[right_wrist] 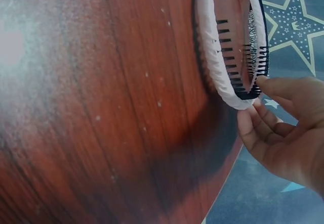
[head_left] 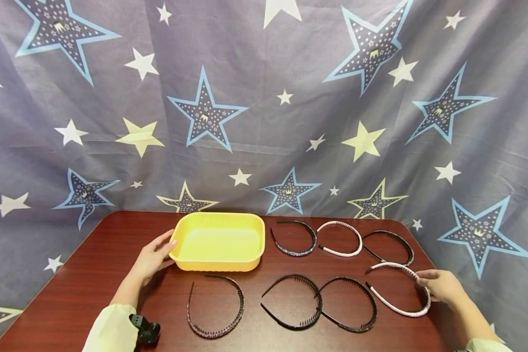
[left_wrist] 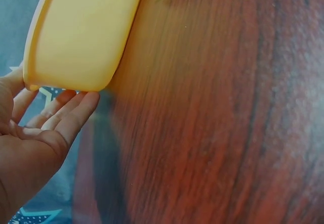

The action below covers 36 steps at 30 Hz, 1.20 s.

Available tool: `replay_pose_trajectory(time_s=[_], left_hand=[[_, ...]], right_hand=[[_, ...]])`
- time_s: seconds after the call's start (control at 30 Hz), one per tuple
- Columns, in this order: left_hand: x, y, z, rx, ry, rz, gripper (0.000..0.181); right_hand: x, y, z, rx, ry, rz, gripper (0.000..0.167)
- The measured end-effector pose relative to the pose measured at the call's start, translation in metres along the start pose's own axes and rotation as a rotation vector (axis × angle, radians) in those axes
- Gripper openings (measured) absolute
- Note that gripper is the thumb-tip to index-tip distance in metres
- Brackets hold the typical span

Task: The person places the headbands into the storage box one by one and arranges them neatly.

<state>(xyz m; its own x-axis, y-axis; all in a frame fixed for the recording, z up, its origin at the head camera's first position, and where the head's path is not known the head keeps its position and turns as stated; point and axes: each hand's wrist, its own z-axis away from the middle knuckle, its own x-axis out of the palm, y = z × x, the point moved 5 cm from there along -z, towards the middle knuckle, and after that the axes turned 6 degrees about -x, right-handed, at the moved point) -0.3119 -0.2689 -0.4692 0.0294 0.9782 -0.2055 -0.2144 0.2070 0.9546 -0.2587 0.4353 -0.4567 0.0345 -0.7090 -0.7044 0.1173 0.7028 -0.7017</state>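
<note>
At the left end of a yellow tray [head_left: 217, 266] [left_wrist: 76, 42], my left hand [head_left: 151, 259] [left_wrist: 40, 138] holds the rim, thumb on the edge and fingers against the outer wall. My right hand [head_left: 440, 285] [right_wrist: 288, 128] pinches the curved part of a white headband [head_left: 400, 309] [right_wrist: 215, 57] with black inner teeth, at the table's right side. Just behind it lies a black headband [head_left: 407, 244]. The bottom of the tray shows no headband.
Other headbands lie on the brown table [head_left: 167, 318]: dark patterned [head_left: 215, 334], black [head_left: 297, 326], another black [head_left: 356, 330], dark glittery [head_left: 296, 253] and pale pink [head_left: 343, 254]. A starred curtain [head_left: 246, 161] hangs behind the table.
</note>
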Motion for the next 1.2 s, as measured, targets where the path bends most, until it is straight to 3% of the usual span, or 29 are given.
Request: replay_pose_trajectory(time_s=[0.2, 0.53, 1.2], left_hand=[[0.0, 0.0, 0.0, -0.003, -0.003, 0.0, 0.065], [0.001, 0.0, 0.002, -0.009, -0.004, -0.002, 0.065], [0.001, 0.0, 0.002, 0.002, -0.014, 0.013, 0.066]], right_hand=[[-0.002, -0.007, 0.0, -0.027, -0.01, -0.028, 0.039], [-0.005, -0.027, -0.003, -0.072, 0.007, 0.014, 0.038], [0.011, -0.065, -0.015, -0.151, 0.005, -0.07, 0.037]])
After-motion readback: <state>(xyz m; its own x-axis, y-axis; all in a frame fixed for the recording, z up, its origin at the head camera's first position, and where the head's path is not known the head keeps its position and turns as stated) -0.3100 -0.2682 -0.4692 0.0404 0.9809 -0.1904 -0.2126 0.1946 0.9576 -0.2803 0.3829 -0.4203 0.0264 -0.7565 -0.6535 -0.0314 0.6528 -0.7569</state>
